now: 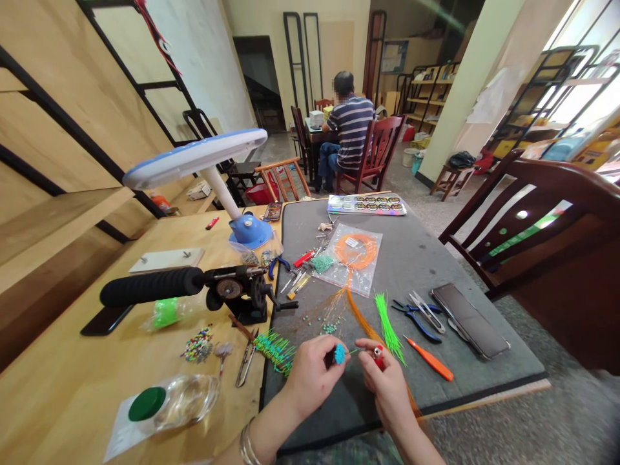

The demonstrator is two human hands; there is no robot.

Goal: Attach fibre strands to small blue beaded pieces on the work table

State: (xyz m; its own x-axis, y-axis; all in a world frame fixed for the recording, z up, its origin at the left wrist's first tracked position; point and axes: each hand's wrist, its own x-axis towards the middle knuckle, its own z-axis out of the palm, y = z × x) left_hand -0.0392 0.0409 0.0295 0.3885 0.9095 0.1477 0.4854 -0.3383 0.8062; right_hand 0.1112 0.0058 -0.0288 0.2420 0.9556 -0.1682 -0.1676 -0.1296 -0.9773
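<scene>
**Blue tuft pinched above a mat of loose beads and blades**

In the head view, a blue tuft (340, 354) is held in a narrow pinch by the left hand (310, 378), and a small red piece (378, 356) is pinched as narrowly by the right hand (385, 387). A thin green wire (354, 352) is seen between them, above a gray mat (484, 381). Loose green beads (329, 327) lie at the hands' eleven o'clock, neon-green bristles (389, 326) at one o'clock, and an orange-handled craft knife (430, 358) at three o'clock. The tuft could be lost among the beads if the pinch were loosened. Orange strands (368, 329) could be snagged, or a finger nicked, if the right hand were swung carelessly toward the knife.
</scene>
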